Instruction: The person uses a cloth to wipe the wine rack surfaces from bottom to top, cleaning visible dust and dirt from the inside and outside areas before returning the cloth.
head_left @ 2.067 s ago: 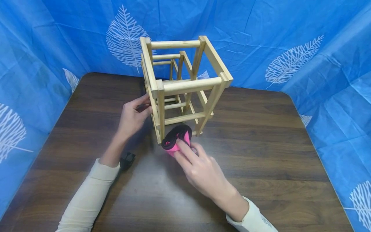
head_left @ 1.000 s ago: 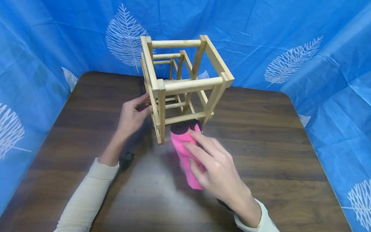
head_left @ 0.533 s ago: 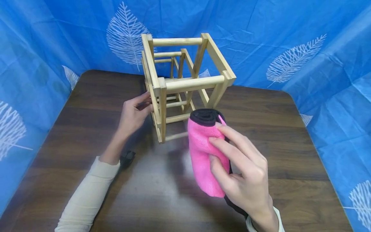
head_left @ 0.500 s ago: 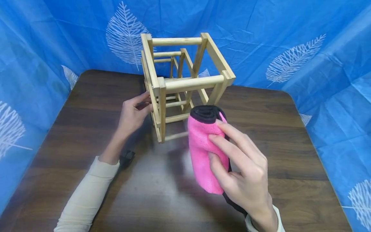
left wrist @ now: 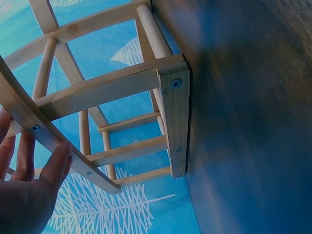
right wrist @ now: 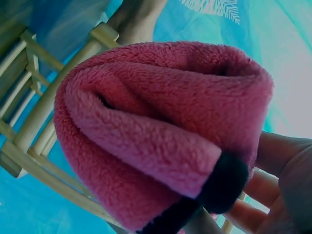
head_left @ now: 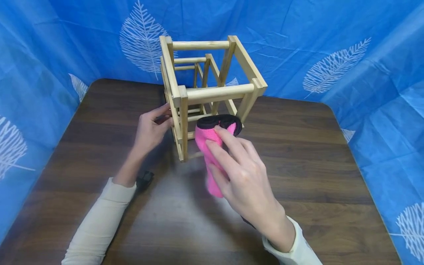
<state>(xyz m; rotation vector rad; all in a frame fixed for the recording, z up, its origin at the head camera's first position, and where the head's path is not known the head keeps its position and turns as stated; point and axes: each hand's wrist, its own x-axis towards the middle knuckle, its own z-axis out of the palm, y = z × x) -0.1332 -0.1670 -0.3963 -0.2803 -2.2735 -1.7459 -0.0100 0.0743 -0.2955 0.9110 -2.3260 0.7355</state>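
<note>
A pale wooden rack (head_left: 220,93) of slats and round rods stands on the table. My left hand (head_left: 150,129) grips a slat on its left side; in the left wrist view the fingertips (left wrist: 59,158) lie against this slat near a screw head. My right hand (head_left: 245,180) pinches a folded pink plush cloth (head_left: 204,139) with a black edge. The cloth is at the rack's front, just below the front top rod, and covers part of the lower rods. Whether it touches the wood is unclear. In the right wrist view, the folded cloth (right wrist: 146,122) hides much of the rack.
The dark wood-grain table (head_left: 314,165) has rounded far corners. A blue curtain (head_left: 281,22) with white leaf prints hangs behind it and along both sides. A small black object (head_left: 144,180) is beside my left wrist.
From the rack's lower front, my right hand brought the cloth up and right, nearer the camera, then back left to the front rods. My left hand kept its place on the slat.
</note>
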